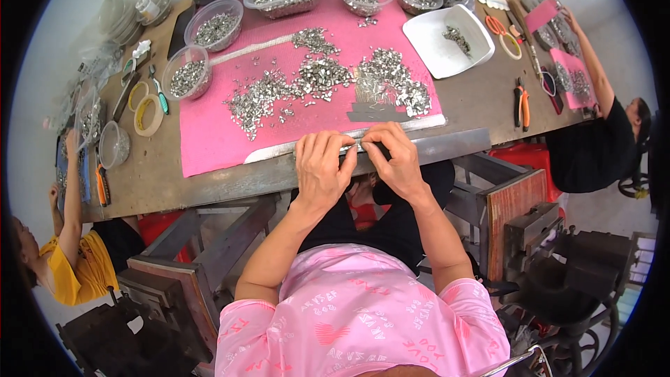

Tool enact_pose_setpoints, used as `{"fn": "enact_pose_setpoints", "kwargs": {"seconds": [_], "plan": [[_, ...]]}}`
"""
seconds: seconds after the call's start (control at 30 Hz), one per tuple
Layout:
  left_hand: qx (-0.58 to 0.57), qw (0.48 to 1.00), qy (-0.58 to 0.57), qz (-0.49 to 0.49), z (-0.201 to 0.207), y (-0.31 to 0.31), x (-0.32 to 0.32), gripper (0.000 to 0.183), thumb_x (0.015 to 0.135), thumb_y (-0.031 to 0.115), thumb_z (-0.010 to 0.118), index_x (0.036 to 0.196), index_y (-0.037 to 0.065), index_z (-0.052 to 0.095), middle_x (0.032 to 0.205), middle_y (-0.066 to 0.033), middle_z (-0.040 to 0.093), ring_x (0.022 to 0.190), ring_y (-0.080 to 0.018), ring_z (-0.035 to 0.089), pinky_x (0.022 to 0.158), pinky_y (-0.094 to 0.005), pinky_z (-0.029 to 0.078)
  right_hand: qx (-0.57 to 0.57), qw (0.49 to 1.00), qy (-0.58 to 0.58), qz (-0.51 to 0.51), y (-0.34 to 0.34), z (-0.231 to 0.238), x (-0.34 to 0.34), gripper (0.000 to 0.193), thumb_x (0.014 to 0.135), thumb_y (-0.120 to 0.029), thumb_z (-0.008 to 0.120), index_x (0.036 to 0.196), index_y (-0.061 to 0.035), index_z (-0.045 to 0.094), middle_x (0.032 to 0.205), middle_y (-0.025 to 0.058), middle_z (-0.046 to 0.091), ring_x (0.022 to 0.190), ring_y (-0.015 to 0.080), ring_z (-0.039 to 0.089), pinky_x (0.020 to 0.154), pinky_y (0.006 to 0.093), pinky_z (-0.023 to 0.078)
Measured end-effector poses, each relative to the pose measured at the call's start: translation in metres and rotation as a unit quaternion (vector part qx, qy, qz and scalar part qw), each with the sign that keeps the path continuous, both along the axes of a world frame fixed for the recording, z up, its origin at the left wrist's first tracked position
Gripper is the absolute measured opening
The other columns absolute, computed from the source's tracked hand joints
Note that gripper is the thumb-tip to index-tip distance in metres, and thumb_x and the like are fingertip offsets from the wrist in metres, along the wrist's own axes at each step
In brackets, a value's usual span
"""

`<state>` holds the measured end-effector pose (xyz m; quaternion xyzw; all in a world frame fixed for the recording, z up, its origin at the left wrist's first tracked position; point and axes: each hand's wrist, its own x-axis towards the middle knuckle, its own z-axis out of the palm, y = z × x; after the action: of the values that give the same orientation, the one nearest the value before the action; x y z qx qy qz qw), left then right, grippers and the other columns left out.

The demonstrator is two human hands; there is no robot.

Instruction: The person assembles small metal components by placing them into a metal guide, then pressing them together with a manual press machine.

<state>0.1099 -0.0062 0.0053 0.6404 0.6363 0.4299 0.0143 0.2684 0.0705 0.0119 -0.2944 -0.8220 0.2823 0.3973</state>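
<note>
My left hand (319, 166) and my right hand (396, 162) meet at the near edge of the table, fingertips pinched close together. A small silvery piece (359, 145) shows between them; its exact kind is too small to make out. Just beyond my hands lies a pink mat (216, 126) with loose heaps of small shiny metal pieces (322, 77). Closest to my right hand are thin metal pins (375, 89) and flat grey strips (375, 112) on the mat. A white band (279, 151) runs along the mat's near edge.
Clear tubs (217, 24) of metal pieces and a white tray (436, 63) stand beyond the heaps. Tape rolls (148, 115) lie left, orange-handled pliers (521, 105) right. One person in yellow (87, 269) works at left, another in black (583, 146) at right. A metal rail (453, 145) edges the table.
</note>
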Motion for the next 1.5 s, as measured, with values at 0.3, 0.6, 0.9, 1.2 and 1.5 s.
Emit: {"fn": "enact_pose_setpoints", "kwargs": {"seconds": [0.3,0.6,0.9,1.2,1.5], "plan": [[0.013,1.0,0.009,0.002,-0.001,-0.001,0.002,0.019,0.084,0.012,0.074,0.1,0.007,0.065,0.095,-0.0079,0.064,0.09,-0.0293,0.059,0.086,-0.0429,0.042,0.14,0.989,-0.051,-0.01,-0.005,-0.001,0.0,0.018,0.08,0.005,0.073,0.096,-0.0001,0.067,0.097,0.011,0.067,0.09,0.0304,0.064,0.08,0.0415,0.05],[-0.02,0.998,-0.013,-0.053,0.016,0.019,-0.01,0.018,0.086,0.012,0.073,0.102,0.009,0.065,0.096,-0.0072,0.064,0.094,-0.0281,0.06,0.093,-0.0449,0.039,0.117,0.992,-0.037,0.026,-0.002,-0.004,0.019,0.027,0.085,0.004,0.07,0.112,0.0,0.07,0.109,0.0119,0.071,0.102,0.0288,0.067,0.091,0.0404,0.05],[-0.131,0.94,0.243,-0.2,0.015,0.099,-0.032,0.011,0.084,0.017,0.073,0.094,0.01,0.072,0.1,-0.0097,0.065,0.107,-0.0281,0.061,0.101,-0.0531,0.036,-0.038,0.996,0.042,-0.066,0.005,-0.013,0.027,0.016,0.09,0.005,0.065,0.104,0.0018,0.072,0.101,0.0149,0.071,0.091,0.0275,0.069,0.081,0.0346,0.054],[-0.061,0.96,0.106,-0.253,-0.023,0.099,-0.018,0.024,0.078,0.001,0.063,0.102,0.003,0.061,0.098,-0.015,0.061,0.1,-0.0329,0.057,0.089,-0.0503,0.039,0.001,0.998,-0.043,-0.041,0.021,-0.004,0.04,0.014,0.092,0.006,0.065,0.103,0.0001,0.07,0.099,0.0138,0.065,0.09,0.0268,0.064,0.079,0.034,0.05],[-0.009,0.98,-0.126,-0.155,-0.001,0.032,-0.054,0.011,0.094,0.006,0.062,0.103,0.001,0.066,0.095,-0.0135,0.064,0.09,-0.0306,0.063,0.079,-0.0394,0.051,0.096,0.981,-0.156,0.056,0.065,0.021,0.03,0.015,0.084,-0.004,0.075,0.099,-0.0061,0.075,0.086,0.0117,0.059,0.083,0.0298,0.059,0.075,0.0406,0.047]]}}
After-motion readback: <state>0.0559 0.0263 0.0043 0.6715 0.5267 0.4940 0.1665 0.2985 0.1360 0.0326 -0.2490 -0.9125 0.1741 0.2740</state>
